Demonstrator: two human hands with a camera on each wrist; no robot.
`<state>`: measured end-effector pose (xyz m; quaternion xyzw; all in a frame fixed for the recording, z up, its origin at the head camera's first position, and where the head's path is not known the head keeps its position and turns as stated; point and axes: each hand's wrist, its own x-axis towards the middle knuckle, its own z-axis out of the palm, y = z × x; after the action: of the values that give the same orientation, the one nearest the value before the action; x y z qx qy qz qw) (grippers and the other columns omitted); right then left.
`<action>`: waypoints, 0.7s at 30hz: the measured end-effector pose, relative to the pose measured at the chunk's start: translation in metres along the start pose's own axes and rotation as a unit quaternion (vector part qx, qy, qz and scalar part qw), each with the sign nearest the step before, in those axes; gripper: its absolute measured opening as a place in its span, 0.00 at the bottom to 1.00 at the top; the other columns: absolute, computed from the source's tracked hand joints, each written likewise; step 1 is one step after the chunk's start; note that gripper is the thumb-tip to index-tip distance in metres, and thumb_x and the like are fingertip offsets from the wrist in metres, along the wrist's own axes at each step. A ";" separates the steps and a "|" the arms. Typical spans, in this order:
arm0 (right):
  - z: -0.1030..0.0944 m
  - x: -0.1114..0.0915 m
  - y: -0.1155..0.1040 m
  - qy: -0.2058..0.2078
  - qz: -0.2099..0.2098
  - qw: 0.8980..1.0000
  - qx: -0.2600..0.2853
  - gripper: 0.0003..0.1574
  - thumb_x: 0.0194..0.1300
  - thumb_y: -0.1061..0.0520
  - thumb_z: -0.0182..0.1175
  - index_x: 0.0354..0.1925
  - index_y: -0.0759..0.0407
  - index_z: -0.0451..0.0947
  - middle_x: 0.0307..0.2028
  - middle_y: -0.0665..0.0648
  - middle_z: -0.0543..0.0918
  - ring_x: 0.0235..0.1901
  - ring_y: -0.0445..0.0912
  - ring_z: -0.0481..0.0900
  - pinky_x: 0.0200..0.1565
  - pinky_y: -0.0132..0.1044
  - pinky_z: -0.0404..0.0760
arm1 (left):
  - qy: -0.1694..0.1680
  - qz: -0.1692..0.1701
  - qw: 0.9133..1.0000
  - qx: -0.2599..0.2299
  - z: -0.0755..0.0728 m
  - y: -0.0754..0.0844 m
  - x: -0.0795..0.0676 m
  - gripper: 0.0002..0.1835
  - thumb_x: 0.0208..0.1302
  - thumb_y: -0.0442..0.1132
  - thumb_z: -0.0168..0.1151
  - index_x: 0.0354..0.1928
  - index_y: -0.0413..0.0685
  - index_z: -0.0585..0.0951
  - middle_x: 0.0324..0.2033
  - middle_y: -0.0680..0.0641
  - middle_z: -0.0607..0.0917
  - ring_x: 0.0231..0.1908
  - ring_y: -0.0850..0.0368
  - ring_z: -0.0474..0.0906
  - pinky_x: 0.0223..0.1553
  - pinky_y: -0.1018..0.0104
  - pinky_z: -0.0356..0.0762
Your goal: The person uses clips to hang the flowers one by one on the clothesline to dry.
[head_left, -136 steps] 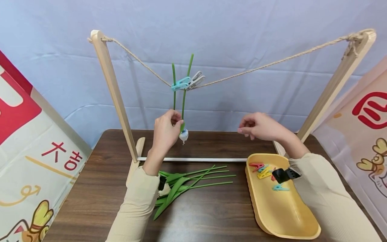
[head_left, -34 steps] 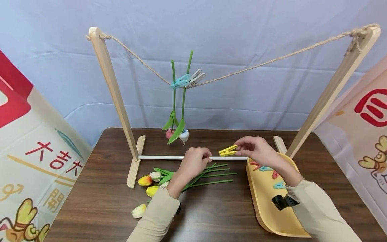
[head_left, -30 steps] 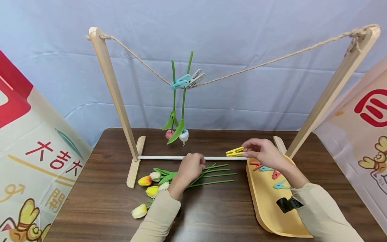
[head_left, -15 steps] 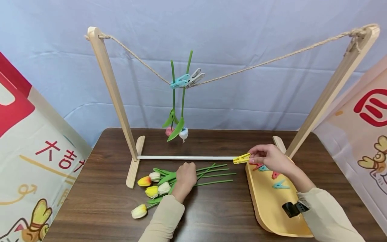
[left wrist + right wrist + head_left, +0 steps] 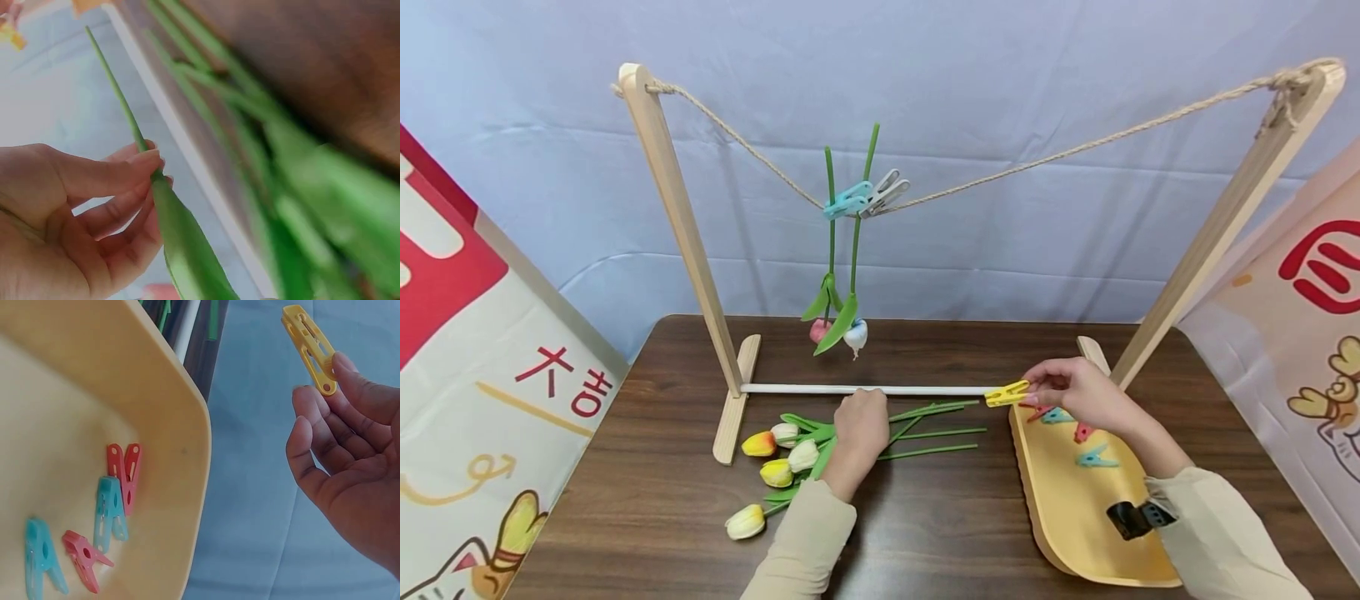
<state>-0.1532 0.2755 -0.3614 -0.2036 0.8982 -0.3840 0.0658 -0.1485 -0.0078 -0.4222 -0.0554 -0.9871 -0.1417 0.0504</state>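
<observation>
My left hand is over the pile of tulips, pinching one green tulip stem between thumb and fingertips just above its leaf. Yellow and white tulip heads, among them a yellow one, lie left of that hand. My right hand holds a yellow clothespin by its handle end, beside the tray's far left corner. Two tulips hang head down from the rope, a pink one by a light blue clothespin and a bluish-white one by a grey clothespin.
A yellow tray at the right holds red and blue clothespins, including a blue one. Wooden posts carry the sagging rope, and a white rod joins their feet low over the brown table.
My left hand has left the hanging tulips, come down to the pile and grasped a stem, now slightly lifted. My right hand has picked up the yellow clothespin and drawn it rightward and down.
</observation>
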 end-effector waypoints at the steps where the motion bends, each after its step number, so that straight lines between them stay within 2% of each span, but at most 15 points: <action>1: -0.001 0.000 0.000 0.003 0.001 1.000 -0.002 0.11 0.56 0.69 0.60 0.40 0.73 0.77 0.27 0.55 0.80 0.25 0.42 0.76 0.25 0.32 0.75 | 0.008 0.007 1.000 -0.004 -0.005 0.001 0.000 0.13 0.52 0.27 0.58 0.13 0.47 0.77 0.20 0.42 0.81 0.22 0.44 0.79 0.17 0.55 0.74; 4: -0.005 0.000 -0.001 0.011 0.003 1.000 -0.010 0.12 0.56 0.69 0.61 0.40 0.73 0.77 0.27 0.55 0.79 0.26 0.43 0.76 0.26 0.32 0.75 | 0.029 0.028 0.999 -0.026 -0.022 0.003 0.002 0.18 0.49 0.24 0.57 0.08 0.50 0.71 0.15 0.46 0.78 0.20 0.47 0.78 0.17 0.57 0.73; 9: -0.011 -0.001 -0.001 0.010 0.006 1.000 -0.009 0.11 0.57 0.68 0.60 0.40 0.73 0.76 0.28 0.55 0.80 0.27 0.40 0.76 0.28 0.33 0.76 | 0.051 0.051 0.993 -0.097 -0.052 0.008 0.004 0.14 0.47 0.20 0.55 0.18 0.47 0.81 0.19 0.49 0.81 0.20 0.49 0.77 0.19 0.60 0.73; 11: -0.013 -0.002 -0.002 0.009 0.007 1.000 -0.007 0.12 0.57 0.69 0.60 0.41 0.73 0.76 0.28 0.56 0.80 0.27 0.40 0.77 0.28 0.33 0.76 | 0.062 0.057 0.988 -0.129 -0.062 0.009 0.005 0.12 0.49 0.21 0.57 0.26 0.45 0.84 0.22 0.49 0.83 0.21 0.49 0.78 0.20 0.60 0.74; 16: -0.015 -0.003 -0.001 0.006 0.005 1.000 0.003 0.13 0.57 0.69 0.60 0.41 0.75 0.75 0.29 0.57 0.80 0.27 0.40 0.77 0.27 0.32 0.76 | 0.094 0.084 0.973 -0.191 -0.080 0.014 0.011 0.09 0.51 0.23 0.61 0.28 0.44 0.84 0.22 0.51 0.83 0.24 0.54 0.79 0.25 0.59 0.75; 21: -0.015 -0.003 0.001 0.009 0.000 1.000 -0.003 0.12 0.57 0.68 0.60 0.41 0.74 0.76 0.28 0.55 0.80 0.26 0.40 0.76 0.27 0.32 0.75 | 0.093 0.103 0.958 -0.249 -0.091 0.019 0.016 0.06 0.53 0.25 0.61 0.31 0.42 0.82 0.24 0.49 0.83 0.29 0.55 0.79 0.36 0.58 0.74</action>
<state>-0.1552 0.2877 -0.3519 -0.2005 0.8997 -0.3835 0.0573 -0.1544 -0.0144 -0.3281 -0.1546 -0.9002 -0.3820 0.1406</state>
